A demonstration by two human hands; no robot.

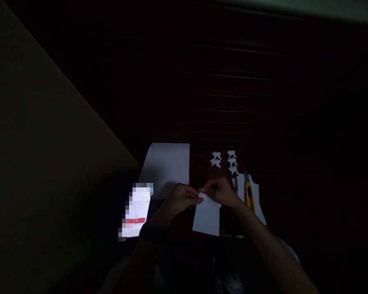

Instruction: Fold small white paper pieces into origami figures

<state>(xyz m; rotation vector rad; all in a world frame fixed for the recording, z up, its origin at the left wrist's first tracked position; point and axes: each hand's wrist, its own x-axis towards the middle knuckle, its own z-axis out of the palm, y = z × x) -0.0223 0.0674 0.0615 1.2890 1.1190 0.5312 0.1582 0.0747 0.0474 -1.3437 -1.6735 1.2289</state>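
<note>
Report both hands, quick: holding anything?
Left hand: closed, pinching the white paper at its top corner.
Right hand: at the same corner; whether it grips is too dark to tell.

A screen point(140, 208) glows left of a yellow cutter point(250, 201)

On a dark brown table point(200, 161), right of a large white paper sheet point(168, 167), five folded white-paper figures point(232, 161) and flat white papers point(257, 200) are laid; near-left, a lit screen point(141, 208).

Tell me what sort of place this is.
Likely a small table or desk in a dim room, judging by the glowing screen, the yellow cutter and the small folded papers set in two columns.
</note>
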